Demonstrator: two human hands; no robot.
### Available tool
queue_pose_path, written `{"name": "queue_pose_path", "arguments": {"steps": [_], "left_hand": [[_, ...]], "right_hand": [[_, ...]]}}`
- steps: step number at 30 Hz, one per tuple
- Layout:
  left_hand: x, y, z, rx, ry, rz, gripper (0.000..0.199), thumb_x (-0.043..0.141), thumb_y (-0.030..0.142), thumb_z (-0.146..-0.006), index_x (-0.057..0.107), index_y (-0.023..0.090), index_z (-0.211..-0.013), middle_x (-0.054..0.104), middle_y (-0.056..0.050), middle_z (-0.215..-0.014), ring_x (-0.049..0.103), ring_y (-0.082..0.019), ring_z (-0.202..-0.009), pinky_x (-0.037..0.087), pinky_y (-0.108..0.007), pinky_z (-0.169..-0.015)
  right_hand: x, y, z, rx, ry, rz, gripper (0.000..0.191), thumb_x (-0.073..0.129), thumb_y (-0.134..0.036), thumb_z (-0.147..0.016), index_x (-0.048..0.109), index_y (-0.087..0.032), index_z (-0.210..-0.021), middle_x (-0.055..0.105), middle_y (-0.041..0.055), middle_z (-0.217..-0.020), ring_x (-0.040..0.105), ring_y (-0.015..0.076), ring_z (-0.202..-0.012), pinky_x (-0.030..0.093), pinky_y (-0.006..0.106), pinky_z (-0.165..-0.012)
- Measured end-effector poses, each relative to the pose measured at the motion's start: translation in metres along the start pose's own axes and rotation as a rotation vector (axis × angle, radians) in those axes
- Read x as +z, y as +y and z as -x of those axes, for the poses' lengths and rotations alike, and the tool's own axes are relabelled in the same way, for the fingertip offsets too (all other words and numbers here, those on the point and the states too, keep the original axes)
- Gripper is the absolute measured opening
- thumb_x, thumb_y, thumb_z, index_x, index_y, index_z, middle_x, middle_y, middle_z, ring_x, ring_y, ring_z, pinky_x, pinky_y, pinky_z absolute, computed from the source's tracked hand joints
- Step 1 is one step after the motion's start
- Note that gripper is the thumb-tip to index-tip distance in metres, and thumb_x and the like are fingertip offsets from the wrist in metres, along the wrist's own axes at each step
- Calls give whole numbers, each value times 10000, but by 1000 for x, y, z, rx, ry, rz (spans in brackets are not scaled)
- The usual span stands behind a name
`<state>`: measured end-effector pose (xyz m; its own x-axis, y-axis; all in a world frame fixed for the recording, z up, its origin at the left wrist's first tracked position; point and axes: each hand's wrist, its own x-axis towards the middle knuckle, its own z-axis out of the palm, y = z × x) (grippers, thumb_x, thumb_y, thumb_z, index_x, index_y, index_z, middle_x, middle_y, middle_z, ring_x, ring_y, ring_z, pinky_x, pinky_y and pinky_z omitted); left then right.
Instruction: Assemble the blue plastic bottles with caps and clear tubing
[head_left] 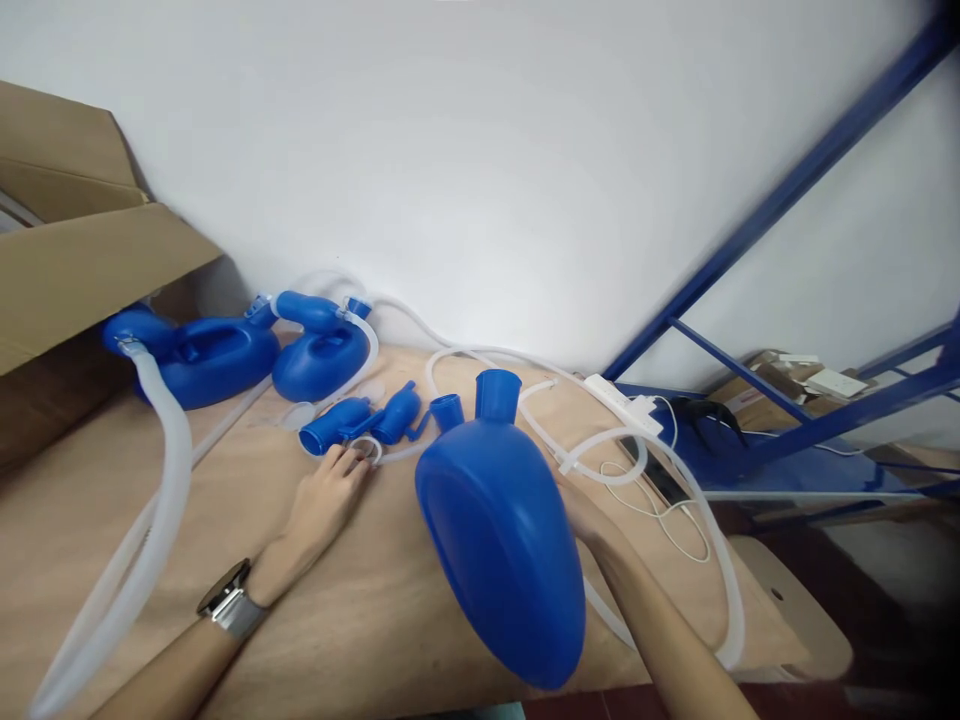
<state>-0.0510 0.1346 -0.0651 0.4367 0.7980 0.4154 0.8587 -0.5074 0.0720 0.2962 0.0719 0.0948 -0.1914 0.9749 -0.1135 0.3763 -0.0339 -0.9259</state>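
Note:
A large blue bottle with an open round neck is held up over the table's front part, neck pointing away. My right hand is on its right side, the fingers mostly hidden behind it. My left hand, with a watch on the wrist, reaches to a clear ring; its fingertips are at the ring's left edge. Just beyond the fingers lie a blue funnel-like piece, a second one and a short blue neck piece.
Two blue bottles with clear hoses stand at the back left, beside a cardboard box. Coiled tubing, a power strip and a phone lie right. A blue metal frame rises beyond.

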Motion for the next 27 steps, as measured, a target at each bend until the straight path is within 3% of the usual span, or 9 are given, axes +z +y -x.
{"name": "queue_pose_path", "arguments": {"steps": [3, 6, 10, 13, 17, 21, 23, 27], "left_hand": [[6, 1, -4, -19, -103, -48, 331, 505, 108, -1027, 761, 225, -1202, 714, -102, -1344, 648, -294, -1134, 503, -306, -528], [12, -1, -8, -45, -131, -56, 344, 491, 128, -1049, 762, 233, -1234, 707, -95, -1388, 672, -288, -1144, 535, -308, -593], [19, -5, -5, -70, -90, -40, 368, 453, 268, -1106, 720, 246, -1359, 706, -95, -1402, 686, -280, -1173, 541, -300, -615], [22, -6, -1, -63, -10, -26, 398, 418, 329, -1121, 730, 250, -1356, 723, -100, -1361, 716, -262, -1121, 516, -288, -582], [27, -6, 3, -27, 122, -9, 411, 413, 339, -1115, 803, 233, -1191, 768, -106, -1227, 754, -242, -975, 493, -281, -562], [30, -6, 3, 66, 198, 11, 372, 449, 295, -1093, 813, 219, -1107, 782, -108, -1152, 752, -218, -821, 498, -284, -564], [32, -7, 2, 102, 212, 24, 348, 464, 268, -1085, 808, 215, -1078, 785, -103, -1133, 746, -204, -778, 493, -278, -561], [33, -7, 1, 124, 196, 21, 338, 462, 263, -1083, 793, 209, -1044, 786, -100, -1111, 737, -197, -738, 487, -277, -562]], "right_hand": [[1, 5, -6, 67, 5, -37, 474, 683, -366, -797, 774, -312, -1259, 751, 36, -1355, 567, 357, -1416, 381, 544, -1260], [3, 13, -13, 147, -14, -23, 384, 683, -368, -770, 801, -275, -1123, 782, 41, -1236, 619, 365, -1321, 409, 563, -1213], [6, 17, -18, 223, -24, -24, 244, 658, -411, -790, 784, -242, -911, 782, 32, -940, 703, 330, -1043, 533, 518, -1044], [-8, 4, -14, 175, 85, 21, 216, 661, -426, -781, 767, -259, -869, 767, 39, -865, 698, 319, -959, 564, 490, -977], [-63, -32, 0, 6, 268, 92, 268, 714, -373, -750, 741, -281, -1000, 777, 35, -1053, 662, 307, -1134, 519, 435, -1089], [-138, -53, -9, -216, 604, 198, 599, 817, -238, -732, 651, -276, -1306, 700, 39, -1358, 605, 263, -1255, 510, 319, -1040], [-171, -48, -27, -188, 705, 188, 552, 768, -115, -776, 678, -223, -1310, 710, 56, -1353, 611, 217, -1234, 468, 275, -1047], [-214, -17, -68, 31, 814, 68, 239, 642, -57, -891, 767, -111, -1087, 784, 70, -1022, 659, 176, -965, 503, 293, -916]]}}
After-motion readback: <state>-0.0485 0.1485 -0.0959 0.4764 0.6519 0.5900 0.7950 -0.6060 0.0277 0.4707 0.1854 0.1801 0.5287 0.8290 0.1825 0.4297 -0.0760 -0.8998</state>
